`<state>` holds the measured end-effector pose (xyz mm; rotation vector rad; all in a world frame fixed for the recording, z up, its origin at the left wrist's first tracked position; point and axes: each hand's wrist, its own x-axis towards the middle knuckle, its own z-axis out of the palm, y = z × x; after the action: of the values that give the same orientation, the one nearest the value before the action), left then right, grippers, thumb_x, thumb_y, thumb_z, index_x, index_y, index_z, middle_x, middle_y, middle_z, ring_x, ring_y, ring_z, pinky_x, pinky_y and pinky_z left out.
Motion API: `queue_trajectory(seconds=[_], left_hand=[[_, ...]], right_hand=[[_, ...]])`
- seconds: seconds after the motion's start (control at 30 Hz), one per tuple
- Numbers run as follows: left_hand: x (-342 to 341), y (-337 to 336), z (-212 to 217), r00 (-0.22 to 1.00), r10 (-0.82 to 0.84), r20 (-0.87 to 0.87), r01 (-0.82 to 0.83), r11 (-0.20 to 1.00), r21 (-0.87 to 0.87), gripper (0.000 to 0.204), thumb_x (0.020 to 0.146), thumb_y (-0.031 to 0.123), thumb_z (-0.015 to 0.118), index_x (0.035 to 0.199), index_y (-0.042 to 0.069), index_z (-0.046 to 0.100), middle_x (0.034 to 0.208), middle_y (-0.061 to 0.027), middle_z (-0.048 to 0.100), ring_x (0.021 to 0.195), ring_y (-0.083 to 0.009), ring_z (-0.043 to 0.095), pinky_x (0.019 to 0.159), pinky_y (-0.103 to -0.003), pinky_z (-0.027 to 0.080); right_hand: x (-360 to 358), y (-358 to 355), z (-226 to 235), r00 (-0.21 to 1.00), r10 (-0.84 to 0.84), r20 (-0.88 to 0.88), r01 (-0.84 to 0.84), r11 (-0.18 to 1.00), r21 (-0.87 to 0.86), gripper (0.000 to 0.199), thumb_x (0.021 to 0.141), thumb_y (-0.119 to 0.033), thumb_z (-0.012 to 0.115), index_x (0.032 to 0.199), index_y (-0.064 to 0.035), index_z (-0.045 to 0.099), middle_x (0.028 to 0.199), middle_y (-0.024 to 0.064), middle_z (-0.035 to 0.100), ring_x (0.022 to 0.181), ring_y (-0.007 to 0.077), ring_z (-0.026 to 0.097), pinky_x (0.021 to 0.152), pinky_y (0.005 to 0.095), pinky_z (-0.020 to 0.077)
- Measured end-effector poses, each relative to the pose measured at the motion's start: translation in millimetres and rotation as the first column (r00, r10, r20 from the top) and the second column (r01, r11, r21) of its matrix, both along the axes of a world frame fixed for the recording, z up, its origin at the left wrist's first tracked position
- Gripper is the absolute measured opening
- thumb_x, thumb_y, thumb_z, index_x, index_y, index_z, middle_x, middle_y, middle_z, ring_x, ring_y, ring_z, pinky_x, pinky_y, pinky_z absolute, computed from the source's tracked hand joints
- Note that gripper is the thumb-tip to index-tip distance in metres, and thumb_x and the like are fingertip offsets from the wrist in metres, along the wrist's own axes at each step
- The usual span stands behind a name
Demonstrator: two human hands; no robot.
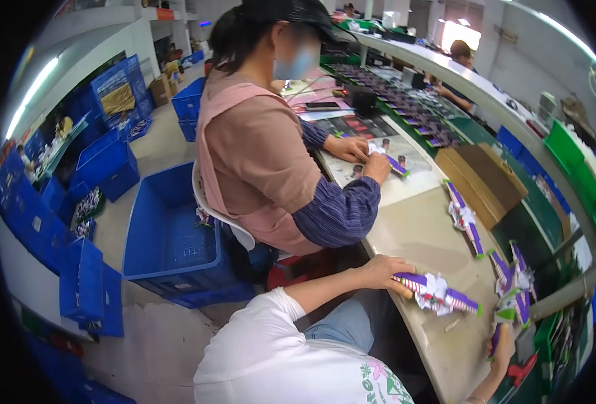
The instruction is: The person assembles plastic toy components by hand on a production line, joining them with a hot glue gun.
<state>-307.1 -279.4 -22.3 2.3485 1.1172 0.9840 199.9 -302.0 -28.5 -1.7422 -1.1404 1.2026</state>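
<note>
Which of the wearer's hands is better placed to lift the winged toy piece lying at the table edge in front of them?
Left: the left hand already touches the winged toy piece. The right hand is further off, on a purple part.

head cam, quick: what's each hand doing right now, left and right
Left hand: closed on one end of a purple and white toy lying on the table.
Right hand: closed around a purple toy part, low at the table edge.

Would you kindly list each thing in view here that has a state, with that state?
left hand: gripping one end of the purple-and-white toy, which lies flat on the table
right hand: closed around a purple piece
blue crate: open-topped on the floor
</note>
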Motion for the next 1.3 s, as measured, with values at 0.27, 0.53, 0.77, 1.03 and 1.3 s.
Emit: queue_trajectory(seconds=[0.27,0.53,0.77,1.03,1.3], left_hand=[[23,68,-25,0.781,0.624,0.024,-0.618,0.778,-0.112,0.067,0.087,0.057,0.06,0.131,0.007,0.052,0.102,-0.0252,0.058,0.088,-0.0417,0.062,0.075,-0.051,0.05],[32,156,-28,0.728,0.682,-0.075,-0.685,0.727,-0.047,0.057,0.086,0.041,0.068,0.127,0.006,0.053,0.118,-0.0261,0.054,0.111,-0.0408,0.054,0.094,-0.05,0.044],[79,110,-12,0.938,0.259,0.232,-0.303,0.936,0.178,0.038,0.092,0.031,0.061,0.117,0.002,0.06,0.111,-0.0227,0.06,0.103,-0.0389,0.058,0.086,-0.046,0.045],[141,18,-2,0.918,-0.077,0.388,0.253,0.867,-0.428,0.035,0.097,0.02,0.057,0.127,0.001,0.058,0.062,-0.007,0.052,0.055,-0.0102,0.05,0.054,-0.029,0.042],[153,30,12,0.77,-0.543,0.334,0.631,0.722,-0.282,0.036,0.095,0.016,0.058,0.13,0.006,0.061,0.078,-0.0073,0.063,0.066,-0.0125,0.053,0.06,-0.027,0.041]], right_hand=[[-40,-40,-31,0.98,0.073,0.185,-0.135,0.929,0.345,0.029,0.089,-0.01,0.063,0.116,-0.0052,0.055,0.082,0.0097,0.06,0.066,0.0191,0.058,0.058,0.0301,0.0465],[-150,-75,27,0.468,0.047,0.883,-0.457,0.868,0.196,0.067,0.072,0.0,0.063,0.136,0.0001,0.045,0.098,0.025,0.059,0.082,0.0418,0.063,0.07,0.0481,0.0514],[-157,-86,9,0.421,0.022,0.907,-0.206,0.976,0.072,0.061,0.081,-0.001,0.053,0.139,0.0075,0.036,0.091,0.0249,0.063,0.08,0.0412,0.066,0.069,0.0505,0.0517],[-165,-78,12,0.365,-0.01,0.931,-0.164,0.984,0.075,0.048,0.087,-0.004,0.05,0.133,0.009,0.041,0.084,0.0247,0.064,0.07,0.0372,0.068,0.062,0.0455,0.055],[-165,-75,2,0.268,-0.106,0.958,-0.267,0.947,0.18,0.046,0.085,-0.005,0.056,0.128,0.0099,0.047,0.076,0.0196,0.062,0.061,0.0306,0.067,0.05,0.0367,0.0549]])
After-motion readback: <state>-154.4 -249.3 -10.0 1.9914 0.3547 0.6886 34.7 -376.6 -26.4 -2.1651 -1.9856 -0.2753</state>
